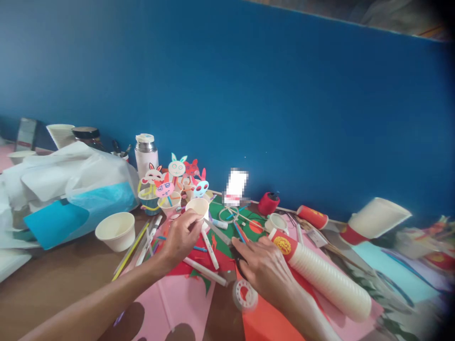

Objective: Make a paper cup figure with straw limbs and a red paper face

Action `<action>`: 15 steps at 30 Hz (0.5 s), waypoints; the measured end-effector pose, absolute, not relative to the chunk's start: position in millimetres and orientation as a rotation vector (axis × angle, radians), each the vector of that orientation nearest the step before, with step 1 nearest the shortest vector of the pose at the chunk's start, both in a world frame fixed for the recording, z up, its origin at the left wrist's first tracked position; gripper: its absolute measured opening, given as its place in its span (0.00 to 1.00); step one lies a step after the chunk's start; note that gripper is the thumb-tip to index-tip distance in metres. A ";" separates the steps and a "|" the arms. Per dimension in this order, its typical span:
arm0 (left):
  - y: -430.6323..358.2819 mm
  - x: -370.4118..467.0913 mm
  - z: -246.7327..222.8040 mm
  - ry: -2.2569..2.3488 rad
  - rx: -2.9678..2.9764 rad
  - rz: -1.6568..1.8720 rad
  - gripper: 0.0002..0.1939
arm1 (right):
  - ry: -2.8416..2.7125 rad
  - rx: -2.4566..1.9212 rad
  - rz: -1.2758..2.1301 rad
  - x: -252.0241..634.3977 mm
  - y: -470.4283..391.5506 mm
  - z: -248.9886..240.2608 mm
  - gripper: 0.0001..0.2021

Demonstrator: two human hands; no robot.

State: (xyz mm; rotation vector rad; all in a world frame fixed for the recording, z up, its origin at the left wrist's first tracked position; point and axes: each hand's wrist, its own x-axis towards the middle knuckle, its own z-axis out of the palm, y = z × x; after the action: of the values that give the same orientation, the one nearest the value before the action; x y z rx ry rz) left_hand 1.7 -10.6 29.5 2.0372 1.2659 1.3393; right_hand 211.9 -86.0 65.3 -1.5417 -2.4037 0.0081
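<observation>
My left hand [182, 237] is closed, its thumb and fingers pinching a white paper cup [199, 208] near its side. In my right hand [265, 265] is a pair of scissors [219, 232], gripped by the handles, which my fingers mostly hide. The blades point left, with their tips by the cup; whether they touch it I cannot tell. Just behind the cup are cups holding paper animal faces, among them a pink face [164, 188] and a pale blue one [201, 188]. White markers [209, 251] lie below and between my hands.
A stack of paper cups [327, 279] lies to the right of my right hand. A tape roll [245, 294] sits on coloured paper in front. To the left are a single white cup [117, 231], a plastic bag [74, 175] and a thermos [145, 154]. A blue wall [284, 94] rises behind.
</observation>
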 end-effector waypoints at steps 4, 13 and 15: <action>-13.4 3.7 25.4 1.259 2.037 1.335 0.12 | -1.973 -1.548 1.074 219.0 -78.2 62.8 0.18; -13.4 3.7 25.5 1.261 2.033 1.309 0.11 | -1.636 -1.418 1.549 232.7 -65.2 60.3 0.19; -12.7 3.0 26.5 1.277 2.032 1.305 0.11 | -1.880 -1.552 1.178 225.6 -73.2 62.6 0.18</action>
State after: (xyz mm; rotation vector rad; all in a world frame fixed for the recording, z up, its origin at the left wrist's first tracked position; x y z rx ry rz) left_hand 3.0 -12.7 26.5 2.0318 1.2770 1.3049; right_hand 225.6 -73.2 62.6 -1.5524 -1.8795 1.1779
